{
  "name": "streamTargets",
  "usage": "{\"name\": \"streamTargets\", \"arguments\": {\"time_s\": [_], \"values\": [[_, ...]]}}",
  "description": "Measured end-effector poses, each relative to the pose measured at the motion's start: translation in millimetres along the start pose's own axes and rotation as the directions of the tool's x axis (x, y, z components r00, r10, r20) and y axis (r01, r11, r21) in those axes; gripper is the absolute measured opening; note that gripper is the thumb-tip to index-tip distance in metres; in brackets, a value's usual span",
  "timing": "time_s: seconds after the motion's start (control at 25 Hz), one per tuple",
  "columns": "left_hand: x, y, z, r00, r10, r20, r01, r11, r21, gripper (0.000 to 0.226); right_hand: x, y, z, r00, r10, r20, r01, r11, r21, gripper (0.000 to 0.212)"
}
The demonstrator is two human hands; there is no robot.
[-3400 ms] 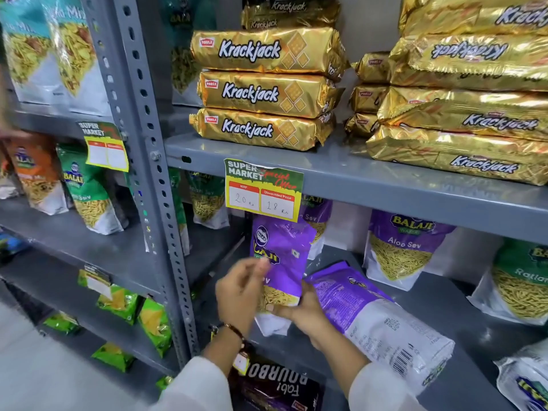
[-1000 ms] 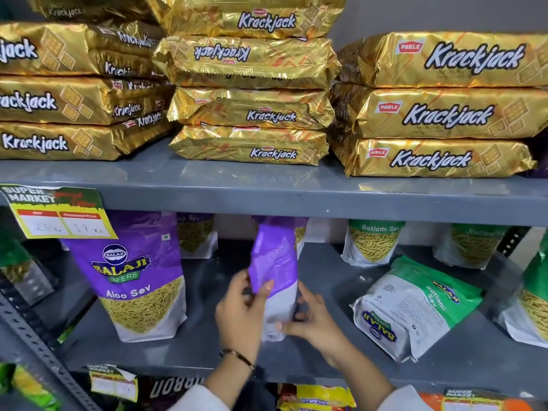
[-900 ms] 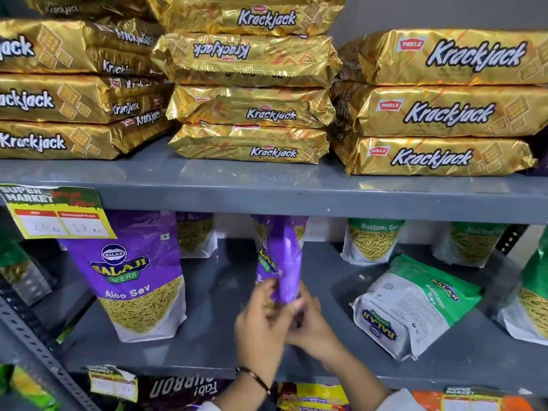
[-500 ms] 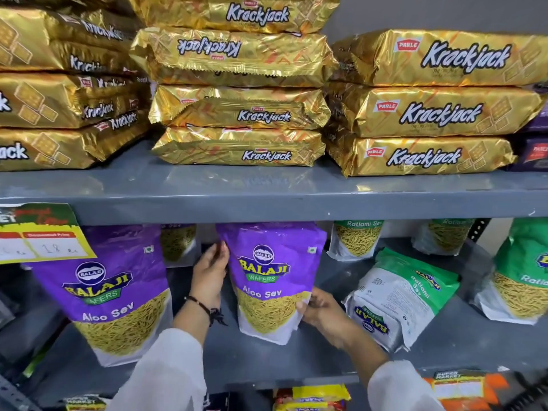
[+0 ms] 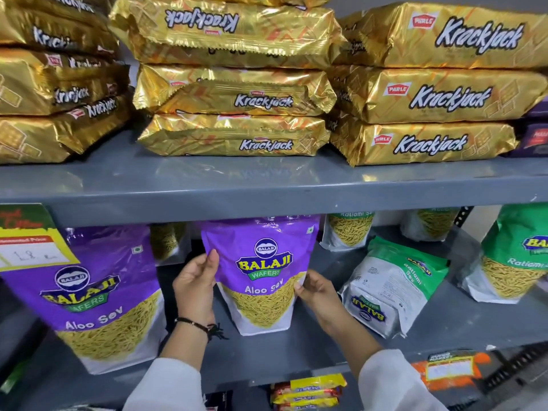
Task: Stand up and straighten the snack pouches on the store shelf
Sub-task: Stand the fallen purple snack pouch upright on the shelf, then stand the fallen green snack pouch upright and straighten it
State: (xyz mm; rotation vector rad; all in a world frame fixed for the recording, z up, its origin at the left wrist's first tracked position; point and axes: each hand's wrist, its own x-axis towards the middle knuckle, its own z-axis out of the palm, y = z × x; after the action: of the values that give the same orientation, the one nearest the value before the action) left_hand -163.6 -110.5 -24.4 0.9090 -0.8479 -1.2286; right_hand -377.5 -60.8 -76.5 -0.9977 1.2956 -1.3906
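Price tag (image 5: 29, 247) cut off at left edge (handwritten figures blurred)

Gold Krackjack packs (image 5: 237, 134) stacked on upper shelf (image 5: 267, 185); price tag (image 5: 29, 247) at left edge.

Grey lower shelf (image 5: 296, 360): purple Aloo Sev pouches (image 5: 98, 298) upright left; green Ratlami Sev pouch (image 5: 394, 286) apparently lying flat right. Upper shelf (image 5: 267, 185): stacked Krackjack packs (image 5: 237, 137).
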Motion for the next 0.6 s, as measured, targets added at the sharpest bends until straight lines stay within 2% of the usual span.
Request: {"name": "streamTargets", "arguments": {"time_s": [0.04, 0.08, 0.12, 0.16, 0.2, 0.24, 0.32, 0.4, 0.44, 0.48, 0.52, 0.6], "values": [[-5.1, 0.8, -0.3, 0.994, 0.077, -0.079, -0.076, 0.997, 0.020, 0.022, -0.2, -5.3, -3.2, 0.999, -0.017, -0.043, 0.017, 1.000, -0.004, 0.025], [-13.4, 1.9, 2.0, 0.964, 0.182, -0.195, -0.173, 0.983, 0.060, 0.018, -0.4, -12.3, -10.8, 0.995, -0.038, -0.087, 0.038, 0.999, -0.006, 0.028], [-24.5, 2.1, 7.6, 0.899, 0.317, -0.302, -0.287, 0.948, 0.139, 0.019, -0.4, -22.1, -22.0, 0.991, -0.052, -0.124, 0.052, 0.999, -0.003, 0.029], [-40.0, 2.7, 19.7, 0.826, 0.443, -0.347, -0.374, 0.893, 0.249, 0.021, -0.1, -31.5, -35.3, 0.987, -0.066, -0.144, 0.068, 0.998, 0.014, 0.029], [-57.6, 3.2, 39.2, 0.781, 0.535, -0.323, -0.430, 0.835, 0.342, 0.023, -0.6, -40.7, -51.5, 0.985, -0.073, -0.154, 0.079, 0.996, 0.031, 0.028], [-76.3, 0.2, 65.3, 0.777, 0.574, -0.257, -0.463, 0.798, 0.385, 0.025, -0.8, -47.1, -72.2, 0.984, -0.082, -0.158, 0.088, 0.996, 0.029, 0.028], [-102.9, -13.8, 125.9, 0.854, 0.519, -0.033, -0.463, 0.788, 0.405, 0.025, -4.5, -57.9, -116.9, 0.979, -0.112, -0.168, 0.108, 0.994, -0.033, 0.029], [-108.8, -42.9, 171.9, 0.898, 0.367, 0.241, -0.439, 0.754, 0.488, 0.014, -5.6, -52.7, -162.4, 0.969, -0.103, -0.225, 0.086, 0.993, -0.084, 0.033], [-106.4, -61.0, 190.7, 0.920, 0.248, 0.304, -0.381, 0.746, 0.546, 0.012, -6.8, -48.5, -187.6, 0.957, -0.079, -0.279, 0.055, 0.994, -0.094, 0.033], [-97.4, -79.7, 204.5, 0.934, 0.148, 0.325, -0.329, 0.711, 0.622, 0.023, -4.7, -41.3, -210.9, 0.940, -0.021, -0.342, -0.001, 0.998, -0.064, 0.032], [-87.7, -92.7, 215.2, 0.944, 0.053, 0.327, -0.288, 0.621, 0.729, 0.035, -3.6, -34.5, -230.8, 0.914, 0.063, -0.401, -0.070, 0.998, -0.003, 0.032], [-68.6, -110.5, 228.9, 0.949, -0.139, 0.284, -0.222, 0.345, 0.912, 0.042, -1.9, -18.1, -259.0, 0.844, 0.224, -0.488, -0.202, 0.974, 0.098, 0.030]]}}
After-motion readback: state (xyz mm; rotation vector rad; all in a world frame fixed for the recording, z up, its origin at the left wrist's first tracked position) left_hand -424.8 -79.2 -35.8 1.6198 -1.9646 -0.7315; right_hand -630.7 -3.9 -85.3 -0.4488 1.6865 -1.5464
